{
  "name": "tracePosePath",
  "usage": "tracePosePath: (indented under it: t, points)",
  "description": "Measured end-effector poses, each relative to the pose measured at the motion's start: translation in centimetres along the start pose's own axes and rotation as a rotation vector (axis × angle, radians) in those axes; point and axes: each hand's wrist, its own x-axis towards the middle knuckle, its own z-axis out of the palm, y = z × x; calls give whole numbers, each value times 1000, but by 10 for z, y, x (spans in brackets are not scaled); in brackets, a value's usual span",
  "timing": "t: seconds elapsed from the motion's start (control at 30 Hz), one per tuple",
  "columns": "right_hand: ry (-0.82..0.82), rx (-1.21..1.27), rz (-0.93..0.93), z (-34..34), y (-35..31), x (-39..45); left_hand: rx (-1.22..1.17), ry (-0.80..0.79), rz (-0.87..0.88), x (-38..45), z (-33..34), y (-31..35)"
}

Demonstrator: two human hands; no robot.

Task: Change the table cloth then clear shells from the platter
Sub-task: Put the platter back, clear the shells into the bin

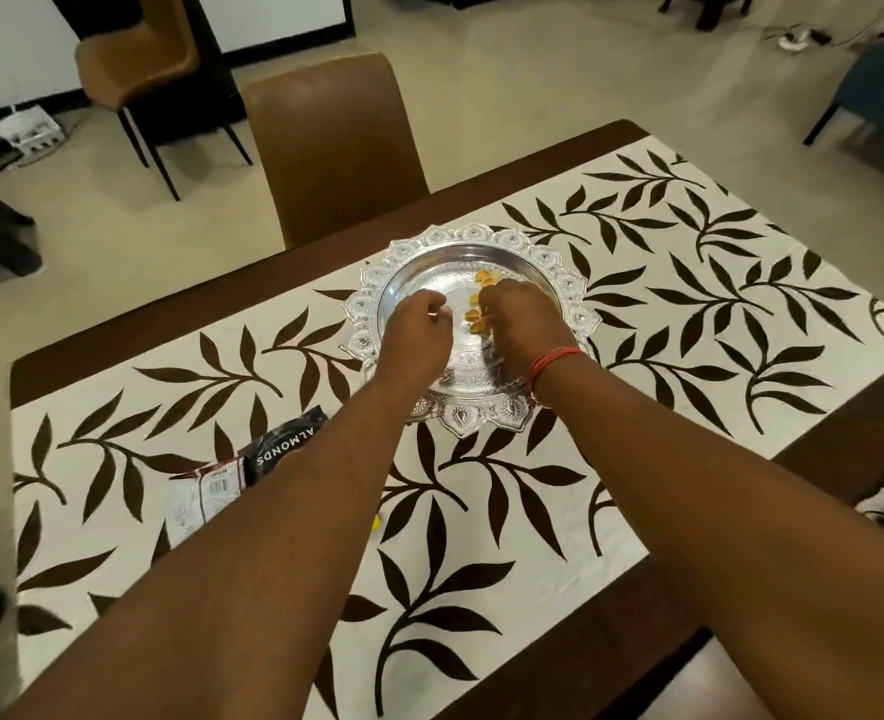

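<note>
Several tan shells (483,293) lie in the silver platter (575,298), centred on the leaf-print table cloth (689,283). Right hand (520,317) curls over them, grasp hidden; left hand (416,332) loosely fisted, contents unseen. Almonds packet (279,446) lies nearby.

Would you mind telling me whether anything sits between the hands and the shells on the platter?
Nothing visible does. Both hands, left and right, are already over the platter, and the right one is at the shells. The almond packet lies off to the left on the cloth.
</note>
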Motion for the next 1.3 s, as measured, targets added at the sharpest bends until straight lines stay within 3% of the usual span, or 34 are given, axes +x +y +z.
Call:
tracePosePath:
  t: [0.2,0.27,0.43,0.53,0.6,0.67,0.77,0.83,0.97,1.13,1.2,1.3]
  points:
    - [121,421,168,-16,-26,3,-772,-12,-500,1,2,21]
    - [67,534,117,-24,-42,1,-993,-30,-578,2,1,24]
    - [-84,379,-137,-32,-61,5,-1327,-40,-672,3,-8,24]
    - [68,608,-52,-35,-52,6,-1293,16,-685,3,-16,27]
    - [184,557,63,-32,-37,10,-1259,53,-702,4,-24,24]
    - [106,322,131,-20,-16,16,-1259,63,-727,4,-33,17]
    - [-171,-96,122,-3,-6,11,-1253,65,-740,6,-45,4]
    - [-209,-187,46,5,-15,3,-1224,69,-739,7,-48,-1]
    - [-75,-126,-154,12,-36,-6,-1198,79,-727,6,-52,-3]
    - [-68,-116,-252,12,-37,-7,-1179,66,-732,1,-55,-3]
    - [-56,-62,-224,13,-34,-4,-1188,67,-727,-2,-55,0]
    - [25,228,-53,5,-36,2,-1233,64,-717,-5,-51,6]
